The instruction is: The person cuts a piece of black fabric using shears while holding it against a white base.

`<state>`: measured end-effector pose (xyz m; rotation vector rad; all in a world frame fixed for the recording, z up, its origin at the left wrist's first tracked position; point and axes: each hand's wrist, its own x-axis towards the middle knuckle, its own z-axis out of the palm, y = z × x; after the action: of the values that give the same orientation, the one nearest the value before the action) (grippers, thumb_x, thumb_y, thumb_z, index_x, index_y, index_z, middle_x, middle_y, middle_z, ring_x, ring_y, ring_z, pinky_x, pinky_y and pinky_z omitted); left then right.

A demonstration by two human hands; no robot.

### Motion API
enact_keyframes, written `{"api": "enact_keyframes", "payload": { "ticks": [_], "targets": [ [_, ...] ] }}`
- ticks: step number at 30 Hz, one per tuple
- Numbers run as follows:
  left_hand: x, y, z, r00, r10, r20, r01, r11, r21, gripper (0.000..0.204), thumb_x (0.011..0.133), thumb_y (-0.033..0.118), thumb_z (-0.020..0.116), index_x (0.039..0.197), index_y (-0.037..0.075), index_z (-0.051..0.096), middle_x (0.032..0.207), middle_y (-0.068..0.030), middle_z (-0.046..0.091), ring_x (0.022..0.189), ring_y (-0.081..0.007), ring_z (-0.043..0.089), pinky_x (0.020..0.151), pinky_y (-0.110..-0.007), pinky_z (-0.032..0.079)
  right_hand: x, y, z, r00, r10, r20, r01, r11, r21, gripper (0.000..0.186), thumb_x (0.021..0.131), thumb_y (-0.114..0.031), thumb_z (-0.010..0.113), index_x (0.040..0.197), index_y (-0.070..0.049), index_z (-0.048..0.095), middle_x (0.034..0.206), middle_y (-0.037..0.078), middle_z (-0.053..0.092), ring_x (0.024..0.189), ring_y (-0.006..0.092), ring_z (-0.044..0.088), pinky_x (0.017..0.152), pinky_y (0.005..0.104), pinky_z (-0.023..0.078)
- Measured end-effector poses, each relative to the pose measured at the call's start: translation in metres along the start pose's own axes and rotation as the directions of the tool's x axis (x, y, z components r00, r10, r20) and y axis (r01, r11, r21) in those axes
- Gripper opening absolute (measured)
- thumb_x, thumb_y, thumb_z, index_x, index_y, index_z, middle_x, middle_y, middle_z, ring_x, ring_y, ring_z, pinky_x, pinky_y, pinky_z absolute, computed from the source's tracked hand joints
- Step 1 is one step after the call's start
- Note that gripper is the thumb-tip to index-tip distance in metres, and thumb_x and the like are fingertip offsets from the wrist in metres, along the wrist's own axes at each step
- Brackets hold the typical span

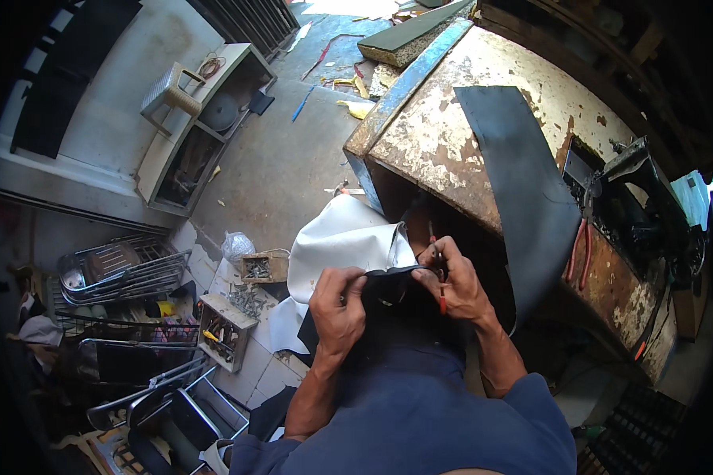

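Observation:
My left hand (337, 309) pinches the dark edge of a piece of material with a white upper face (331, 241), which is bunched over my lap. My right hand (455, 285) is closed on a red-handled tool (442, 299), likely pliers or cutters, while its thumb presses at the same edge a little to the right of my left hand. The tool's jaws are too small to make out clearly. A large black sheet (515, 182) lies over the worn bench at my right, hanging down beside my right arm.
The rusty bench (428, 142) carries a black sewing machine (650, 210) and red-handled pliers (580, 245). Stacked metal chair frames (123, 265) and small wooden boxes (226, 332) of hardware sit at left, near a low cabinet (158, 170). Scraps (356, 111) lie on the floor ahead.

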<state>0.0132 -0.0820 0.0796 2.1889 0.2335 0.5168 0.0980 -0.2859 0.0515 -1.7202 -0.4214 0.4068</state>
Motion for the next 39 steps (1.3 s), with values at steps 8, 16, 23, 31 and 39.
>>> {"api": "enact_keyframes", "payload": {
  "ticks": [8, 16, 23, 31, 39],
  "targets": [
    [0.010, 0.011, -0.005, 0.883, -0.145, 0.447, 0.126, 0.989, 0.071, 0.020, 0.089, 0.015, 0.075, 0.093, -0.002, 0.065, 0.085, -0.0145, 0.065, 0.076, -0.0309, 0.064, 0.068, -0.036, 0.049, 0.000, 0.008, 0.000, 0.998, -0.051, -0.045, 0.057, 0.989, 0.134, 0.033, 0.089, -0.018, 0.081, 0.101, -0.005, 0.054, 0.082, 0.004, 0.062, 0.072, 0.0101, 0.059, 0.066, 0.0287, 0.049],
    [0.017, -0.033, 0.000, 0.879, -0.239, 0.412, 0.341, 0.920, -0.193, 0.021, 0.098, 0.019, 0.065, 0.097, -0.001, 0.070, 0.084, -0.0108, 0.070, 0.074, -0.0172, 0.064, 0.070, -0.033, 0.050, -0.015, -0.010, -0.008, 0.923, -0.151, -0.354, 0.023, 0.940, -0.341, 0.043, 0.083, -0.020, 0.086, 0.108, 0.001, 0.058, 0.081, 0.013, 0.065, 0.070, 0.0219, 0.065, 0.069, 0.0342, 0.053],
    [0.024, -0.031, -0.003, 0.883, -0.280, 0.376, 0.348, 0.929, -0.128, 0.025, 0.100, 0.023, 0.062, 0.097, 0.000, 0.070, 0.070, -0.0109, 0.066, 0.065, -0.0152, 0.059, 0.065, -0.033, 0.048, -0.052, -0.020, 0.011, 0.909, 0.323, 0.265, -0.293, 0.945, -0.145, 0.047, 0.085, -0.038, 0.081, 0.113, -0.002, 0.071, 0.083, 0.010, 0.070, 0.073, 0.0161, 0.065, 0.070, 0.0315, 0.052],
    [0.023, -0.029, -0.003, 0.903, -0.257, 0.344, 0.314, 0.942, -0.121, 0.025, 0.099, 0.024, 0.063, 0.096, 0.000, 0.070, 0.070, -0.0124, 0.067, 0.066, -0.0166, 0.061, 0.065, -0.034, 0.048, -0.067, 0.000, 0.026, 0.870, 0.418, 0.260, -0.443, 0.896, 0.042, 0.041, 0.091, -0.038, 0.075, 0.109, -0.002, 0.073, 0.078, 0.005, 0.066, 0.069, 0.0099, 0.061, 0.064, 0.0280, 0.051],
    [0.011, -0.016, 0.001, 0.922, -0.204, 0.331, 0.248, 0.964, -0.098, 0.023, 0.098, 0.020, 0.065, 0.093, -0.001, 0.069, 0.073, -0.0156, 0.068, 0.067, -0.0245, 0.066, 0.065, -0.036, 0.050, -0.051, -0.005, 0.033, 0.827, 0.463, 0.317, -0.539, 0.814, 0.216, 0.048, 0.098, -0.049, 0.066, 0.107, -0.001, 0.069, 0.075, 0.000, 0.060, 0.064, 0.0067, 0.059, 0.055, 0.0227, 0.052]
  ]
}}
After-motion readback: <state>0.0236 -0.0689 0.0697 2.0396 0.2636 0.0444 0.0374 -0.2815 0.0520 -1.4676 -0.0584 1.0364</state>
